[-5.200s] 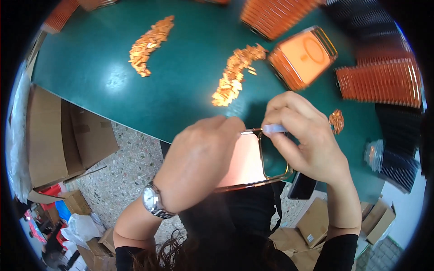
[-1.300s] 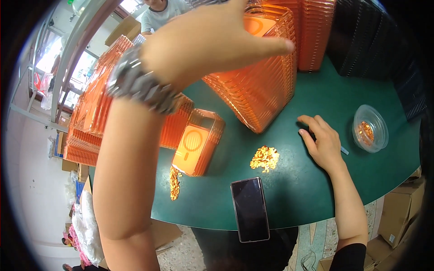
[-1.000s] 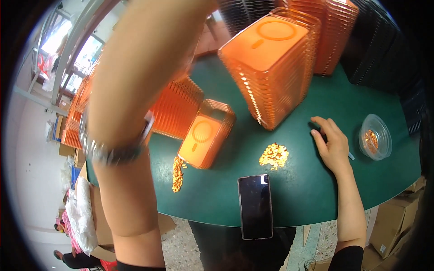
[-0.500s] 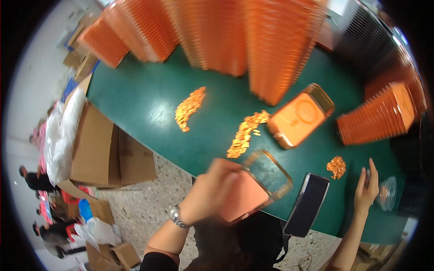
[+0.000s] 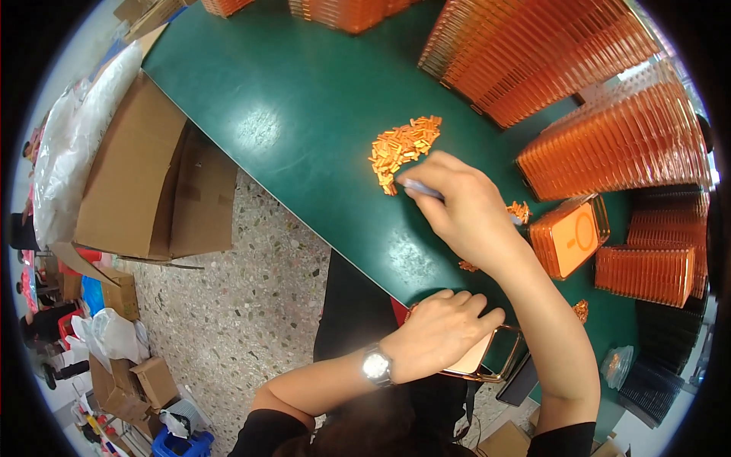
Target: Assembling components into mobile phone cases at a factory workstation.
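My left hand (image 5: 438, 335), a watch on its wrist, lies closed over an orange phone case (image 5: 470, 358) at the table's near edge. It hides much of the case; the metallic-looking frame (image 5: 502, 354) shows beside the fingers. Across the table reaches my right hand (image 5: 464, 202), its fingers pinching a slim grey tool (image 5: 423, 188) whose kind I cannot make out. The tool's tip is at the lower edge of a pile of small shiny orange pieces (image 5: 403, 145). More of these pieces (image 5: 519, 211) are partly hidden behind the right hand.
Tall stacks of orange cases (image 5: 548, 53) stand at the far right, with shorter stacks (image 5: 643, 274) nearer. One orange case (image 5: 567, 240) lies by my right forearm. A dark phone (image 5: 521, 383) and clear cup (image 5: 617, 365) are at right. An open carton (image 5: 129, 175) stands left.
My right hand has moved from beside the clear cup leftward to the orange pieces. My left hand stays on the phone case at the near edge. The whole view has shifted.
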{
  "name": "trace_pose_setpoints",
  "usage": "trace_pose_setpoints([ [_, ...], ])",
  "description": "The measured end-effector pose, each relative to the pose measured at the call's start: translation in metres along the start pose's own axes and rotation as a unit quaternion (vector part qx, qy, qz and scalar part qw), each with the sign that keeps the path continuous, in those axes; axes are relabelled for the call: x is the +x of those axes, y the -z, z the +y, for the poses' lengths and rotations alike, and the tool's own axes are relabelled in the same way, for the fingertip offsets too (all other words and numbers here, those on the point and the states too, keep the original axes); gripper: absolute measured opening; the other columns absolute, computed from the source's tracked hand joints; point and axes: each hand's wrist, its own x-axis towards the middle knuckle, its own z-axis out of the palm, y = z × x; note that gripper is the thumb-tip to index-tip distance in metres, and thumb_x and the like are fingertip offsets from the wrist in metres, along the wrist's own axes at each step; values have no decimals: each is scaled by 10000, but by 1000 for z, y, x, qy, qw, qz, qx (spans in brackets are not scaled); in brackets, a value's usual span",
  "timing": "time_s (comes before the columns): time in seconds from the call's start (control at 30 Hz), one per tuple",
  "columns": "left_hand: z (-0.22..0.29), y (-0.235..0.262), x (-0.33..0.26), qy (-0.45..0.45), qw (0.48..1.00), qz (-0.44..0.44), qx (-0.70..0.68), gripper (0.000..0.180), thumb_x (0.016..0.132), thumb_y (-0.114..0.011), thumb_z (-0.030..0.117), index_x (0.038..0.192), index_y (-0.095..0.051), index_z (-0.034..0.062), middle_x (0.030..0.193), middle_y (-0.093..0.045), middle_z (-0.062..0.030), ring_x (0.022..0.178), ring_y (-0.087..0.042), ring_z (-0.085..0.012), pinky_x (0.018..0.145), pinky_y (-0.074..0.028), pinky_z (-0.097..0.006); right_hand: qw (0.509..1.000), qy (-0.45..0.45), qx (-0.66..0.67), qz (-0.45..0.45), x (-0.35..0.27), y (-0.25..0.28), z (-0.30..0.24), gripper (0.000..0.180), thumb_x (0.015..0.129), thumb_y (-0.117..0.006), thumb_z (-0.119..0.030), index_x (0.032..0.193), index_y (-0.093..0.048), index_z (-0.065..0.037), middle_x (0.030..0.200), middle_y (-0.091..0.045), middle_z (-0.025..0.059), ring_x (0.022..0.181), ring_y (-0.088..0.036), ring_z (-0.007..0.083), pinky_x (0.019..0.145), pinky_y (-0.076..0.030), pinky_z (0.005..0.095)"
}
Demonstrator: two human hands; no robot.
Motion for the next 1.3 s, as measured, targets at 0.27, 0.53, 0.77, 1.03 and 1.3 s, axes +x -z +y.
trace_pose_setpoints([
  [0.27, -2, -2, -1, -3, 999, 9, -32, 247, 911, -607, 140, 1148, -626, 74, 930, -601, -80, 913, -656, -241, 811, -511, -373, 997, 29, -74, -23, 22, -12, -3, 119, 938, -728, -93, 1032, -734, -20, 995, -677, 139, 957, -683, 368, 817, -542, 456],
  [0.53, 1, 7, 2, 14, 999, -22, -43, 173, 902, -609, 136, 1062, -584, 74, 931, -595, -87, 926, -657, -258, 824, -523, -382, 1000, -19, -3, -17, -2, 14, 4, 114, 935, -732, -46, 996, -698, 44, 924, -671, 160, 868, -681, 328, 783, -539, 396],
  [0.77, -8, 15, 6, 46, 990, -34, -130, 120, 948, -608, 82, 1031, -580, -1, 953, -631, -166, 913, -672, -355, 817, -552, -452, 996, -51, 70, -6, -84, 74, -12, 99, 946, -731, -28, 979, -680, 50, 900, -675, 120, 854, -669, 244, 770, -529, 341],
  [1.03, 7, 24, 28, 159, 977, -85, -114, 97, 995, -634, 74, 1027, -653, -16, 979, -706, -216, 900, -685, -417, 796, -546, -452, 999, -46, -27, -4, -175, 85, 2, 125, 842, -729, 37, 946, -666, 8, 956, -680, 123, 902, -671, 314, 794, -548, 391],
  [1.3, 14, 18, 34, 173, 976, -95, -87, 94, 964, -627, 46, 1006, -668, -27, 913, -705, -207, 850, -687, -407, 742, -534, -439, 998, 4, -67, 14, -191, 58, 13, 192, 789, -769, -8, 935, -645, -15, 956, -646, 89, 860, -646, 301, 706, -547, 401],
])
